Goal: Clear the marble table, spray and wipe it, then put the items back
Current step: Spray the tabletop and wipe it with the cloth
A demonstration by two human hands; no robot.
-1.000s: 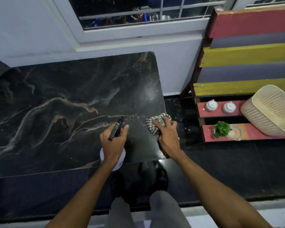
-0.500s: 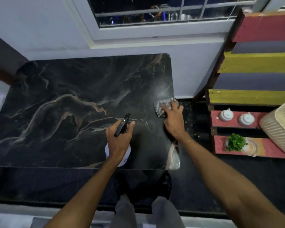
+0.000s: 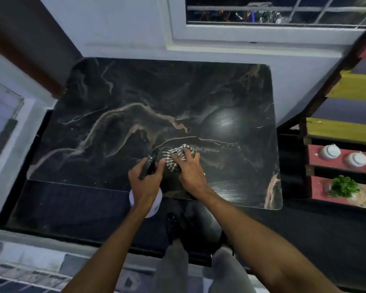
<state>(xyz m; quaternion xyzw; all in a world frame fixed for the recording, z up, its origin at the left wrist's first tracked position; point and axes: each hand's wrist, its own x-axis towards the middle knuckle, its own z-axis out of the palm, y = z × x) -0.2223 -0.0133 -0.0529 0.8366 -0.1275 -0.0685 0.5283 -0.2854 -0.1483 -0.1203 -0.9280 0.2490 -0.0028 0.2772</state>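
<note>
Right hand (image 3: 191,172) presses bunched striped cloth (image 3: 176,156) on marble table (image 3: 114,98); left hand (image 3: 145,182) grips spray bottle (image 3: 148,166) just beside.

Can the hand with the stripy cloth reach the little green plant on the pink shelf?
Probably, with a stretch to the right. Only open floor lies between the table and the shelf holding the plant. But the right hand grips the cloth, so it must let go first.

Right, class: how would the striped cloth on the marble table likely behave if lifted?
Probably floppy: the striped cloth lies bunched in folds under the right hand. Likely light, as it looks thin and small beside that hand. Being crumpled fabric, it should not roll.
</note>
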